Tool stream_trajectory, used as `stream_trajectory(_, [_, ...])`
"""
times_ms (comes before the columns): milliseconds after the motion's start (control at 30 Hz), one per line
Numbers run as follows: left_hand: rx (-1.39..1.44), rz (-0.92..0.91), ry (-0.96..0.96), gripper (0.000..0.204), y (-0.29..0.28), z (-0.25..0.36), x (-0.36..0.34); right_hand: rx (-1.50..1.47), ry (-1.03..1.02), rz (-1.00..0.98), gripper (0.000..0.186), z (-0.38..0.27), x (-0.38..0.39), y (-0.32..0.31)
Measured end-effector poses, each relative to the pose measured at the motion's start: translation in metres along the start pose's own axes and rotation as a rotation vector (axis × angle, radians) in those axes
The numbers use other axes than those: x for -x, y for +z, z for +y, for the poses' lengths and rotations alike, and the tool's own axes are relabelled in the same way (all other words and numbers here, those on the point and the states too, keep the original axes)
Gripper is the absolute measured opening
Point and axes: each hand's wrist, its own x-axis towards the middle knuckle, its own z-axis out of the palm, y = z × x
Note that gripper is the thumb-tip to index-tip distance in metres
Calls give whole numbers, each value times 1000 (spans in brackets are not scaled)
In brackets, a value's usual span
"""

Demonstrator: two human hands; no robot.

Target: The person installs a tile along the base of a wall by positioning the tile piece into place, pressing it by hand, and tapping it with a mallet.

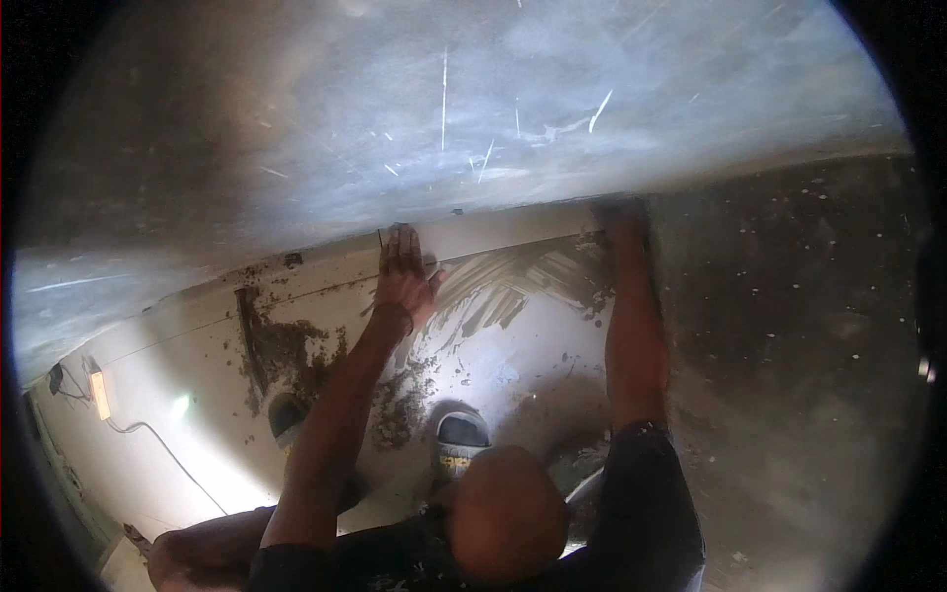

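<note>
The left hand (402,271) lies flat, fingers spread and pressed against a pale skirting tile (493,235) that stands on edge where the grey wall (444,109) meets the floor. The right hand (623,219) reaches to the tile's far end, at the corner where the pale floor gives way to bare dark ground (789,326); its grip sits in shadow, and whether the fingers are spread or curled around the tile's edge cannot be told. The tile itself runs as a narrow light strip along the base of the wall, between the two hands, touching both. Just below it, combed streaks of grey mortar (523,281) fan across the light floor tiles (197,395), and darker clumps of mortar lie scattered further left and near the feet. A slipper (461,441) with a dark strap shows below the left forearm, beside the person's knee. At the far left, a small lamp (100,394) with a trailing cord rests on the floor near the wall.
</note>
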Motion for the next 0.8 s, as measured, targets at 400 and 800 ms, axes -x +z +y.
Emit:
stream_trajectory(400, [280, -276, -68, 76, -36, 65, 5, 35, -64, -109, 46, 17, 2, -14])
stream_trajectory(800, [128, -7, -182, 91, -6, 48, -11, 4, 68, -2, 47, 32, 31, -1])
